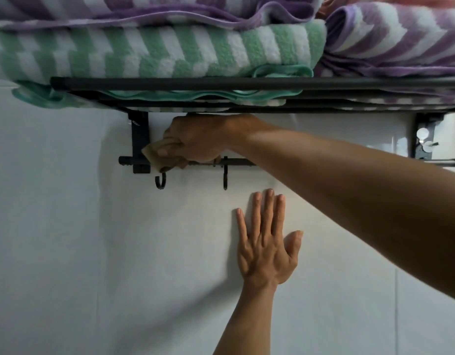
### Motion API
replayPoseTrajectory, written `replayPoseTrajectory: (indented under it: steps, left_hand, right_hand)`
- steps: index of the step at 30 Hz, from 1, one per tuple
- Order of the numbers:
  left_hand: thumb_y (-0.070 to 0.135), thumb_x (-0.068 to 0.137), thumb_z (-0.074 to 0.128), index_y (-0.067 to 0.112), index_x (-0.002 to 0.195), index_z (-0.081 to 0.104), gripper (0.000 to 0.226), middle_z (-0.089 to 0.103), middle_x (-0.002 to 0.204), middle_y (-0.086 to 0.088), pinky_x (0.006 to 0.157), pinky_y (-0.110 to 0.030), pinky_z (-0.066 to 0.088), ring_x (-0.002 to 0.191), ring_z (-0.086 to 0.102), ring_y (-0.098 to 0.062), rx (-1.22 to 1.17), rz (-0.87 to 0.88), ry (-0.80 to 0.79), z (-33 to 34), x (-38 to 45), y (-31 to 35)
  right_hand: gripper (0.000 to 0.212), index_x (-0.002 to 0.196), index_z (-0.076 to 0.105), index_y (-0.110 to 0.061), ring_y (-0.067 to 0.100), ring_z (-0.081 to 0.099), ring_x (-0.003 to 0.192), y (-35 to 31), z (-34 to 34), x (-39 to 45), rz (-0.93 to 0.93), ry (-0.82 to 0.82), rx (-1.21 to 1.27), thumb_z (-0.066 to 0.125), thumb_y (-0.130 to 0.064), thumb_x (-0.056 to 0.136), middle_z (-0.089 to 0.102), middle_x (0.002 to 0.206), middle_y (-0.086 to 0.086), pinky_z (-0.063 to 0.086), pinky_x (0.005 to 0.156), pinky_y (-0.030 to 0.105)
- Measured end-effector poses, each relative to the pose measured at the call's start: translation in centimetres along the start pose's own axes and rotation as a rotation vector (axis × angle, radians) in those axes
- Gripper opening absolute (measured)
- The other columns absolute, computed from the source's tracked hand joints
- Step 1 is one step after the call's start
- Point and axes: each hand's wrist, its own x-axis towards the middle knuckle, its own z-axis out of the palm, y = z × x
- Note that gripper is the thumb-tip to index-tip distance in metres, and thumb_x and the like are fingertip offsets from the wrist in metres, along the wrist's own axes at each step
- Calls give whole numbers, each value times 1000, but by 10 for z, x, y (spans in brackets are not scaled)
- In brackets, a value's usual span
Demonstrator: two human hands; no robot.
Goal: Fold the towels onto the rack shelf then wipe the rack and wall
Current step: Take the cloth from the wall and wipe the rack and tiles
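Observation:
A black wall rack carries folded towels on its shelf: a green-and-white striped towel in front, purple-and-white striped towels above and to the right. Under the shelf, my right hand grips a crumpled beige cloth and holds it against the rack's lower black bar, close to the left bracket. My left hand lies flat on the white tiled wall below the bar, fingers straight and pointing up.
Two black hooks hang from the lower bar. A right bracket with a white fixing sits at the far right, a chrome rod beside it. A green towel edge droops through the shelf bars.

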Motion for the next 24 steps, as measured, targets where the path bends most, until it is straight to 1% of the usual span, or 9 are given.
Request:
replayPoseTrajectory:
  steps: [2, 5, 6, 7, 10, 13, 18, 21, 24]
  left_hand:
    - [60, 99, 33, 20, 161, 4, 79, 3, 170, -5, 122, -60, 11, 157, 2, -25, 7, 1, -13, -3, 1, 2]
    - [60, 99, 33, 20, 161, 11, 77, 4, 170, -5, 122, -61, 11, 157, 2, -25, 26, -1, -54, -2, 0, 1]
    - [60, 99, 33, 20, 161, 13, 77, 5, 170, -5, 122, -61, 11, 157, 2, -25, 40, -2, -41, -1, 1, 1]
    - [60, 99, 33, 20, 161, 14, 77, 5, 170, -5, 122, -60, 10, 157, 2, -25, 47, -3, -47, -3, 1, 1]
    - [60, 99, 33, 19, 161, 15, 77, 6, 169, -5, 122, -60, 9, 157, 1, -25, 58, -6, -58, -3, 0, 3]
    - [60, 99, 33, 19, 161, 13, 77, 4, 170, -5, 123, -60, 8, 157, 0, -25, 83, -8, -59, -3, 0, 1]
    - [59, 99, 33, 19, 161, 11, 77, 2, 170, -5, 122, -60, 7, 156, -2, -25, 107, -4, -58, -2, 0, 2]
    - [59, 99, 32, 19, 161, 11, 77, 2, 170, -6, 123, -60, 6, 156, -1, -26, 119, -3, -47, -2, 1, 0]
    - [59, 99, 30, 19, 161, 9, 77, 0, 170, -6, 123, -60, 6, 156, -3, -26, 140, -4, -48, -1, 0, 0]
  right_hand:
    - [40, 118, 65, -10, 17, 52, 83, 9, -2, -12, 21, -3, -13, 40, -39, 107, 61, 96, 2, 36, 75, 28]
    - [41, 116, 65, -12, 18, 55, 84, 21, 0, -23, 41, -3, -22, 40, -42, 106, 68, 104, 5, 41, 77, 33]
    - [40, 115, 65, -13, 19, 56, 84, 27, 0, -25, 50, -6, -32, 39, -43, 106, 69, 106, 6, 43, 76, 34]
    - [40, 115, 65, -13, 20, 57, 84, 32, 1, -29, 56, -7, -48, 40, -43, 106, 69, 106, 7, 42, 75, 34]
    - [40, 110, 65, -17, 22, 62, 86, 48, -1, -42, 74, -3, -82, 38, -46, 105, 69, 100, 3, 40, 73, 32]
    - [40, 102, 61, -21, 18, 61, 84, 59, -5, -59, 100, -28, -89, 33, -49, 106, 64, 92, -2, 42, 76, 30]
    - [42, 102, 61, -21, 18, 61, 85, 77, -9, -88, 116, -37, -118, 32, -51, 106, 63, 91, -3, 41, 78, 31]
    - [43, 107, 65, -19, 21, 62, 88, 89, -10, -104, 157, -28, -103, 36, -50, 105, 67, 97, 1, 37, 73, 30]
    - [39, 92, 60, -25, 14, 58, 78, 102, -13, -122, 200, -63, -98, 35, -53, 105, 62, 86, -5, 35, 64, 24]
